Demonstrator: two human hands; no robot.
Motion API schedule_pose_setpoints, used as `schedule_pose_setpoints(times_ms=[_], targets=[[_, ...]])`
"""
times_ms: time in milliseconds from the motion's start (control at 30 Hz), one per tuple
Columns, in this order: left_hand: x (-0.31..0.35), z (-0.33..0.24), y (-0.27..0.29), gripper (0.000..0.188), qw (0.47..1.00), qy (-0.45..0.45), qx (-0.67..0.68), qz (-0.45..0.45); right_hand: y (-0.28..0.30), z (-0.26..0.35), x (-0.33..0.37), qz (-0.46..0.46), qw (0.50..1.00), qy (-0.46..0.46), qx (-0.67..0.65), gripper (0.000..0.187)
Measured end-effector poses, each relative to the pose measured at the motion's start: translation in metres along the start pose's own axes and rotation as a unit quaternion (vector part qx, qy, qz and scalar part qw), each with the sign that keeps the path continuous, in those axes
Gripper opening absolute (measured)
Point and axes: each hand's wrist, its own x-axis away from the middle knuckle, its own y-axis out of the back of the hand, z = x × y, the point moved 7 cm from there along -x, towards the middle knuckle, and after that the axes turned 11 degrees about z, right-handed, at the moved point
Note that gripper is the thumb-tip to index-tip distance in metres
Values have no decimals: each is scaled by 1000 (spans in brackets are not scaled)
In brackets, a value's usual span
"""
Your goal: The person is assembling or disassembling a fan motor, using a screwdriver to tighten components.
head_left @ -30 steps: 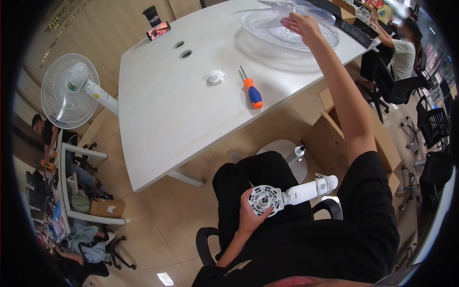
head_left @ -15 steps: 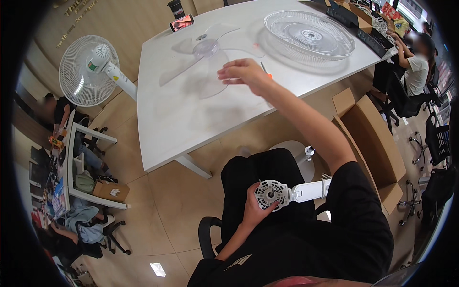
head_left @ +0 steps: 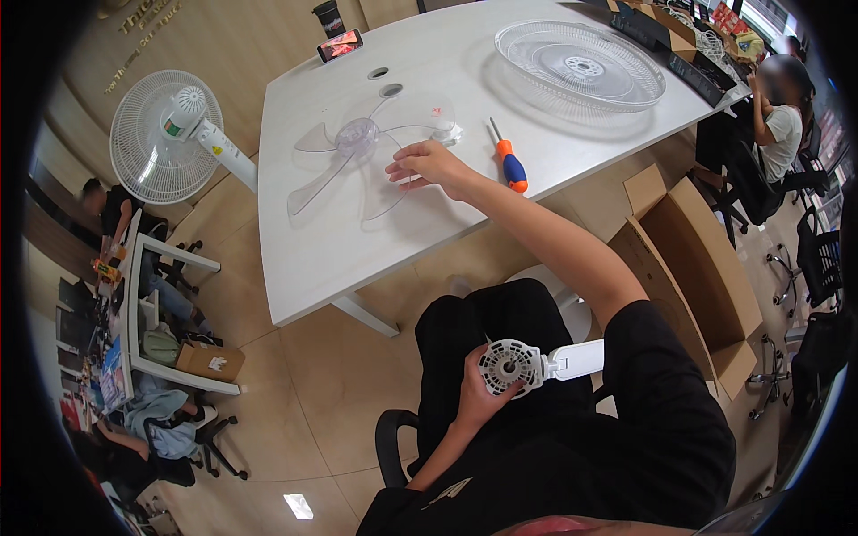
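My left hand (head_left: pixel 478 389) is wrapped round the white fan motor housing (head_left: pixel 511 366), which rests on my lap with its slotted face and central shaft upward. A white fan neck (head_left: pixel 575 359) runs from it toward my right sleeve. Stretched over the table, my right hand (head_left: pixel 433 170) pinches the edge of a clear fan blade (head_left: pixel 357 140). One finger shows faintly through the see-through plastic. The blade lies low at the tabletop, its several vanes spread. An orange and blue screwdriver (head_left: pixel 509 165) lies right of my hand, and a small clear and white item (head_left: pixel 447 133) just beyond it.
A clear round fan grille (head_left: pixel 581 67) lies on the white table (head_left: pixel 313 259). A phone (head_left: pixel 340 45) and black cup (head_left: pixel 328 18) stand at the back. An assembled fan (head_left: pixel 168 134) is left of the table. An open cardboard box (head_left: pixel 693 277) stands on the right; people sit on both sides.
My right hand and the clear blade have moved left and nearer to me, and the blade has come down closer to the tabletop. The screwdriver has come out from behind my forearm.
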Motion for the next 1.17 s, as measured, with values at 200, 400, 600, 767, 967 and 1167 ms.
schedule_pose_setpoints(times_ms=[200, 400, 600, 767, 967, 1167], targets=[[0, 1, 0, 97, 1000, 0, 1, 3, 13, 3, -10, -10, 999, -28, 14, 42], [2, 12, -4, 96, 1000, 3, 4, 9, 30, -6, -17, -53, 997, -55, -4, 45], [1, 7, -3, 95, 1000, 1, -10, 12, 69, 1, 5, -102, 983, 24, 151, 43], [4, 8, -1, 96, 1000, -2, 19, 8, 165, 79, 63, -183, 937, 148, 259, 33], [2, 0, 0, 97, 1000, -9, -7, 19, 356, 121, 96, -326, 777, -2, 538, 37], [-7, -8, 3, 99, 999, -12, -22, 42, 444, 93, 69, -252, 646, -217, 686, 51]])
